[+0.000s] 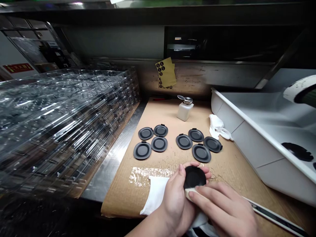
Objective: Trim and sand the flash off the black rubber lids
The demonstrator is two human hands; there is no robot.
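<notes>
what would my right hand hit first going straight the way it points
Past the pale pad under its fingers, the right hand would likely meet the left hand first, though depth is unclear.

No text legible; red sign (18, 67) at far left: yellow characters, too blurred to read; round dark labels (161, 63) on yellow sheets (169, 77): print too small to read.

Bare hands and a bare forearm

The left hand (176, 195), at the lower centre of the frame, has a short, rounded thumbnail (181, 167); its wrist and visible forearm (151, 223) are uncovered. The right hand (229, 207), lower right of centre, is bare, slightly blurred.
</notes>
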